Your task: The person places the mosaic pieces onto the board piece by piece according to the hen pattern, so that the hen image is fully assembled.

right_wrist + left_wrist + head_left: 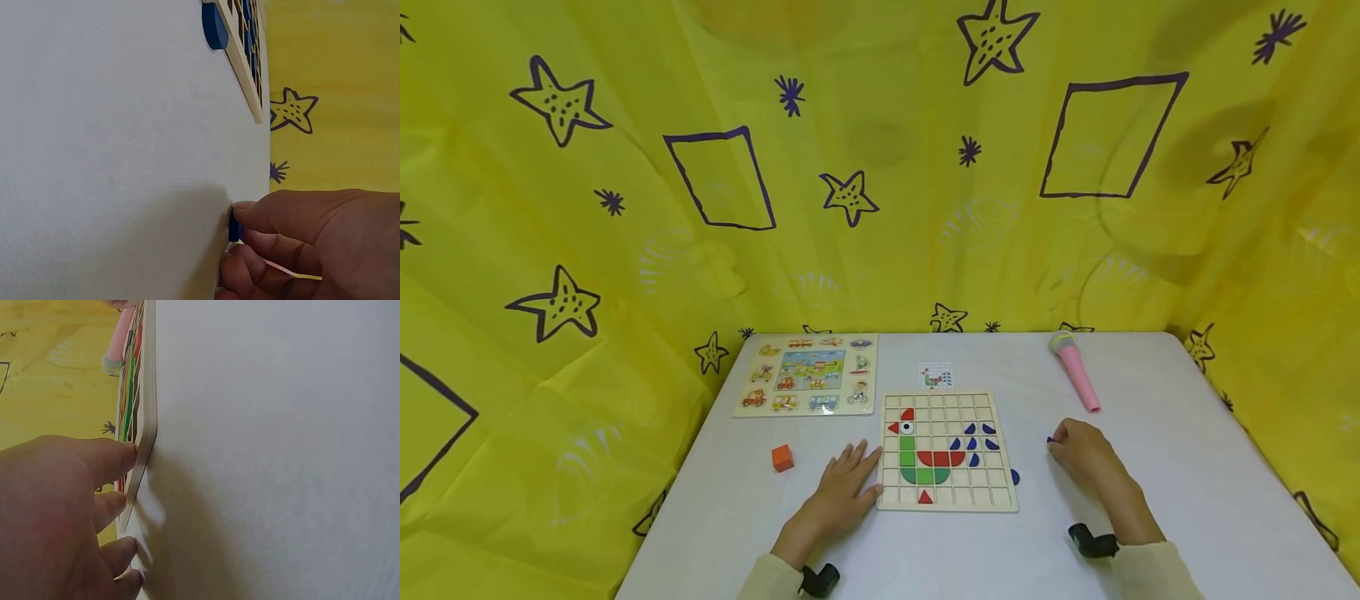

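Note:
A square wooden grid board [977,497] lies on the table. Red, green and blue pieces in its cells form a bird, with an eye piece near the top left. My left hand [842,492] rests at the board's left side, fingers extended; in the left wrist view the thumb [115,459] touches the edge. To the right of the board, my right hand [1081,450] pinches a small blue piece [235,226] between thumb and fingers, low over the table. Another blue piece [1016,477], with a curved side, lies against the board's right edge.
A small picture card [936,376] lies just behind the board. At the back left is a vehicle picture puzzle [805,375], with an orange cube [782,457] in front of it. A pink toy microphone [1078,377] lies at the back right. Yellow patterned cloth surrounds the white table.

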Demonstrator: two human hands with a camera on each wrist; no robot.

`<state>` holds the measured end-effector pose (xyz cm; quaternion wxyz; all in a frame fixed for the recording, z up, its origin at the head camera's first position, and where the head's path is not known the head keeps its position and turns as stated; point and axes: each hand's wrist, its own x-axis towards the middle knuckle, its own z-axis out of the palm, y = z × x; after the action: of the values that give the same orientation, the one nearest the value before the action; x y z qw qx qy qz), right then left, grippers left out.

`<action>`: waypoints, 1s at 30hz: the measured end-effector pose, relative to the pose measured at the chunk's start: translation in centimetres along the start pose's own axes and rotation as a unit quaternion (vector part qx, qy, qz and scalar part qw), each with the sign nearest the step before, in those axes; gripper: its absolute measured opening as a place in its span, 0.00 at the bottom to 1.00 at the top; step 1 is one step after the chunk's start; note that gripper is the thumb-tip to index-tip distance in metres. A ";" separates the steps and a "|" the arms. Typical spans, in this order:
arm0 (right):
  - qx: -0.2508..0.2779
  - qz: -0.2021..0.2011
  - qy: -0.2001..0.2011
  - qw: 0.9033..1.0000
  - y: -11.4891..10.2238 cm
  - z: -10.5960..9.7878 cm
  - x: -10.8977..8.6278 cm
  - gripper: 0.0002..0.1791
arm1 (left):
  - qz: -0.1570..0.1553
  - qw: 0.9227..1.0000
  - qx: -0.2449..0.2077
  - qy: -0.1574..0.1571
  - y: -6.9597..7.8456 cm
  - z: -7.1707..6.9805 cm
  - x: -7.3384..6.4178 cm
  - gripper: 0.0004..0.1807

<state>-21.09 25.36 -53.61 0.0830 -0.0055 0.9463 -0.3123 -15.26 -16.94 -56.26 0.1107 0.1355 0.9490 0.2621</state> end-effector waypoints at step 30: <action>0.012 -0.017 0.019 1.000 -3.9 3.6 -1.6 0.07 | 0.002 1.000 -0.003 0.000 0.0 -0.1 0.0 0.35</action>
<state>-19.08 20.23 -53.93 0.0597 -0.0143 0.9438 -0.3247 -15.27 -16.94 -56.19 0.1110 0.1367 0.9479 0.2654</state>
